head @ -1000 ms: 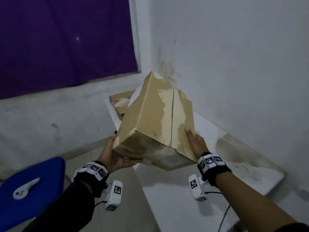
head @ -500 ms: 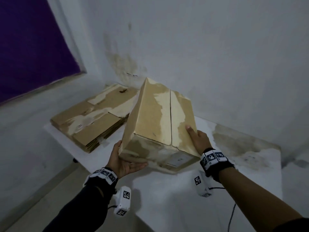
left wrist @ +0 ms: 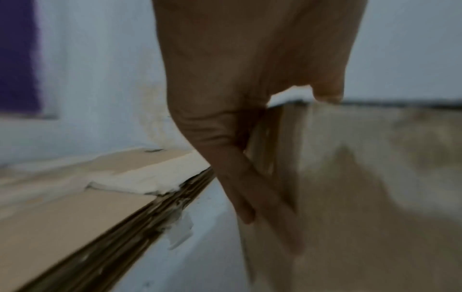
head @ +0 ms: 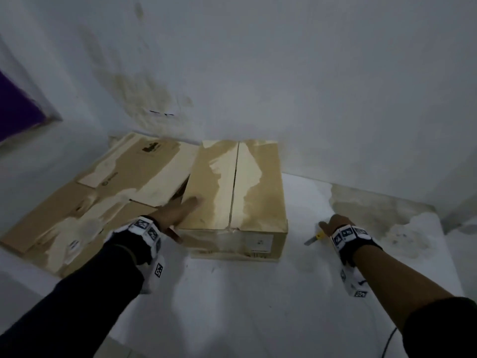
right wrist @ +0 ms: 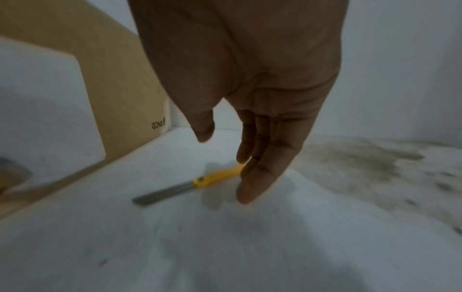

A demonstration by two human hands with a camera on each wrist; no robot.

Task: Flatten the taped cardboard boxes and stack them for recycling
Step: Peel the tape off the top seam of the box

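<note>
Left of frame: stack of flattened cardboard lies on the white bench, against the wall. Centre: taped cardboard box stands closed on the bench, just beside the stack. Left hand lies against the box's left side, fingers straight, thumb on the top edge. Right of frame: right hand hovers over a yellow-handled knife, fingers straight, gripping nothing.

Closed cardboard box upright on table; flattened stack just left
</note>
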